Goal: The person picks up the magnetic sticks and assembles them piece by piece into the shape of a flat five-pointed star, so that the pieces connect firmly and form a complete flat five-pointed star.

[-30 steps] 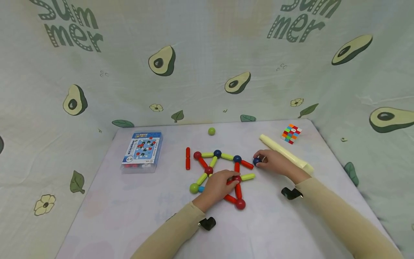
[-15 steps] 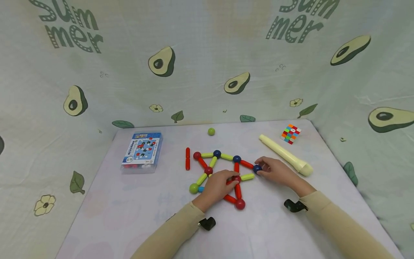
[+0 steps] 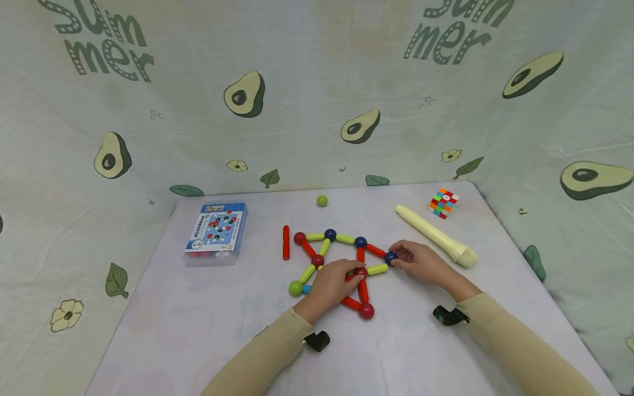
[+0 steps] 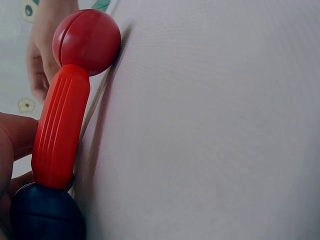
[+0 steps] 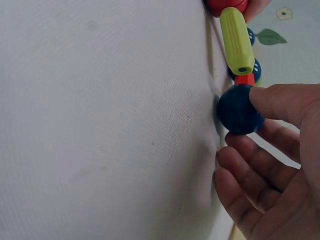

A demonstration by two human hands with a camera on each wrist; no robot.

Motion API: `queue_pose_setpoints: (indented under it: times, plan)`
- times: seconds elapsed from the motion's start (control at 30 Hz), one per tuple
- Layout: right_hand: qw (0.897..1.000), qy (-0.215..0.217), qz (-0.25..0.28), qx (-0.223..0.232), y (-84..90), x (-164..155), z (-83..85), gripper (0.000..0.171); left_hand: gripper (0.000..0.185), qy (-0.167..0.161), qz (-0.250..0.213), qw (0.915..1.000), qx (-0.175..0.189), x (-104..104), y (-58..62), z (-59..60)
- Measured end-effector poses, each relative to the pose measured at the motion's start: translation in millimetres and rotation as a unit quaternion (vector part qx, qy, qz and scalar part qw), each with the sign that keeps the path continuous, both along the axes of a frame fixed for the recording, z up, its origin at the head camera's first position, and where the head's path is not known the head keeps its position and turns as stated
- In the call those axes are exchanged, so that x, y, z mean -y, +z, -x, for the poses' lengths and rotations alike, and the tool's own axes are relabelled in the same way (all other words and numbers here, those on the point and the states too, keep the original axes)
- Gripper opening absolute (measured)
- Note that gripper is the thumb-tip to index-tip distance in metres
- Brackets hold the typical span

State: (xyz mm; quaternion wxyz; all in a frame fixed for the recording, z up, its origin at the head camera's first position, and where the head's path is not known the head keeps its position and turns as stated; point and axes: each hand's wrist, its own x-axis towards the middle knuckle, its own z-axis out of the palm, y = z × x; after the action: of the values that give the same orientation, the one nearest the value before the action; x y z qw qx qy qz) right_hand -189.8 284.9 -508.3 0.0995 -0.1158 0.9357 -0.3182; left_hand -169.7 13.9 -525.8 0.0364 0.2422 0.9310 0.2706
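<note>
On the table lies a flat frame of coloured rods point(image 3: 323, 246) and balls, joined end to end. My right hand point(image 3: 418, 261) pinches a dark blue ball point(image 5: 239, 110) between thumb and fingers. That ball sits at the free end of a red rod point(image 3: 375, 250), and a yellow-green rod point(image 5: 236, 40) points toward it. My left hand point(image 3: 333, 286) reaches over the frame, thumb and finger round a red ball point(image 3: 362, 271) where several rods meet. It covers part of the frame; the left wrist view shows another blue ball point(image 4: 46, 214) with a red rod point(image 4: 61, 127) there.
A loose red rod point(image 3: 285, 242) lies left of the frame and a green ball point(image 3: 322, 201) behind it. Farther left is a clear boxed set point(image 3: 216, 234). At the right are a pale yellow tube point(image 3: 436, 235) and a coloured cube point(image 3: 443, 203).
My right hand has brought the blue ball slightly nearer me, onto the end of the red rod, which has swung a little. My left hand stays in place.
</note>
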Motion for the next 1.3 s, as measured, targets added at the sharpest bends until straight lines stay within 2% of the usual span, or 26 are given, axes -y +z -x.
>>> queue_pose_setpoints:
  times: [0.27, 0.5, 0.8, 1.0, 1.3]
  plan:
    - [1.000, 0.005, 0.005, 0.000, 0.5, 0.6, -1.5, 0.034, 0.036, 0.005, 0.000, 1.0000, -0.007, -1.9, 0.7, -1.0]
    - [1.000, 0.006, 0.005, 0.004, 1.3, 1.5, -3.2, 0.032, 0.040, 0.001, 0.024, 0.9987, -0.046, -6.1, 4.2, -2.5]
    - [1.000, 0.006, 0.016, -0.002, -2.0, 0.3, -3.8, 0.032, 0.029, -0.019, 0.067, 0.9936, -0.089, -22.7, 6.9, 11.0]
    - [1.000, 0.006, 0.022, -0.001, -3.6, 0.3, -4.0, 0.031, 0.026, -0.015, 0.080, 0.9929, -0.086, -31.8, 8.2, 13.7]
    - [1.000, 0.000, 0.030, 0.005, -6.3, 0.8, -5.2, 0.030, 0.022, 0.011, 0.056, 0.9963, -0.065, -36.1, 5.4, 12.6]
